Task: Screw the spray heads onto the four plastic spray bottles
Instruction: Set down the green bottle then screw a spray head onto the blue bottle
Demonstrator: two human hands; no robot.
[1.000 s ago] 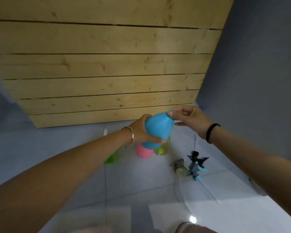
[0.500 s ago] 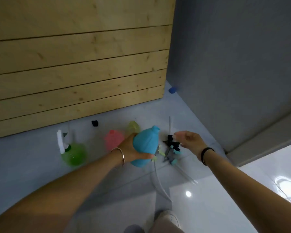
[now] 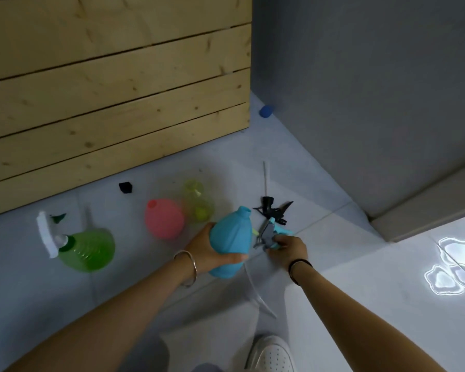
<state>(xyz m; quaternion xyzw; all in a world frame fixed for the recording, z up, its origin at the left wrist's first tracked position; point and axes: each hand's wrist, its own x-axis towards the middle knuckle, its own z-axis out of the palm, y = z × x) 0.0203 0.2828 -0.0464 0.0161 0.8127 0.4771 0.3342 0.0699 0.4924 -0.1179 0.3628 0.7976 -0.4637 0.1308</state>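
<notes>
My left hand [image 3: 208, 249] grips a blue spray bottle [image 3: 232, 238] with an open neck, held above the floor. My right hand [image 3: 290, 248] is closed on a blue and grey spray head [image 3: 270, 233] lying just right of the bottle; its clear tube [image 3: 258, 294] trails toward me. A black spray head [image 3: 271, 208] lies just beyond it. A pink bottle [image 3: 164, 221] and a clear yellow bottle [image 3: 198, 201] stand on the floor without heads. At the left, a green bottle [image 3: 87, 249] carries a white spray head [image 3: 46, 233].
A wooden plank wall [image 3: 113, 89] rises behind the bottles and a grey wall [image 3: 360, 89] closes the right side. A small black cap [image 3: 125, 187] and a blue cap [image 3: 266, 111] lie on the tiled floor. My white shoe [image 3: 271, 354] shows at the bottom.
The view swung downward to the floor. My left hand lowered the blue bottle. My right hand left the bottle's neck, reached down and closed on the blue spray head.
</notes>
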